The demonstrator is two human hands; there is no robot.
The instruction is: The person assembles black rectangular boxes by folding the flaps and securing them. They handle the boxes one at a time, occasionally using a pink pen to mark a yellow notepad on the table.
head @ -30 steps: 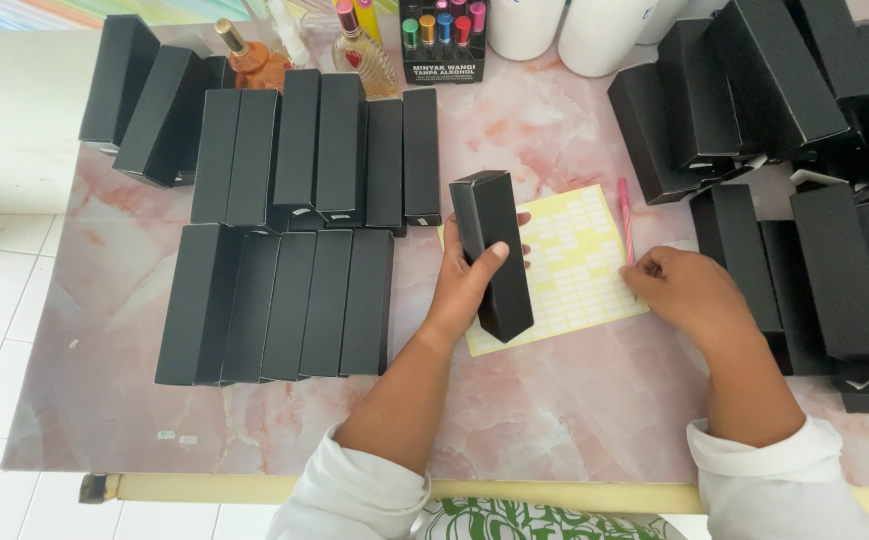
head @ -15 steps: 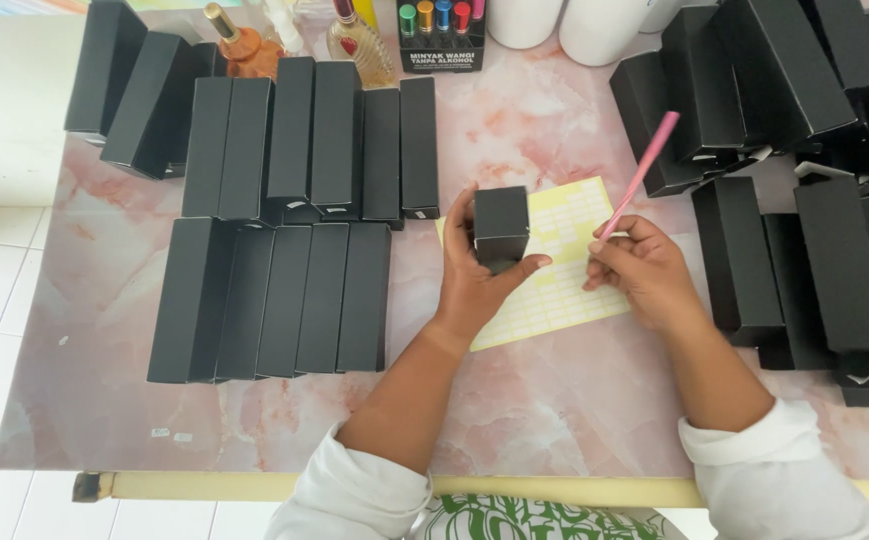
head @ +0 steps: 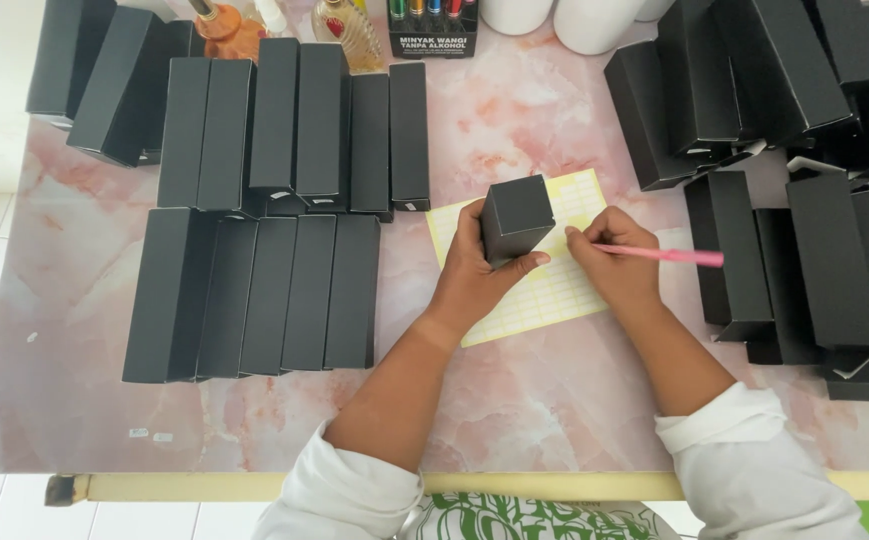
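Observation:
My left hand (head: 474,275) grips a tall black box (head: 514,215), held upright on end over a yellow sheet of small labels (head: 544,285) lying on the pink marble table (head: 514,400). My right hand (head: 614,260) holds a pink pen (head: 669,255), its tip at the sheet's right side next to the box. The pen's shaft points right, nearly level. Both forearms wear white sleeves pushed up.
Two rows of flat black boxes (head: 264,290) lie to the left. A loose pile of more black boxes (head: 794,180) fills the right side. Small bottles (head: 344,25), a dark display pack (head: 432,28) and white containers (head: 594,20) line the far edge.
The black box went from tilted to standing on end over the sheet. My right hand picked up the pink pen and lowered it from upright to nearly level at the labels.

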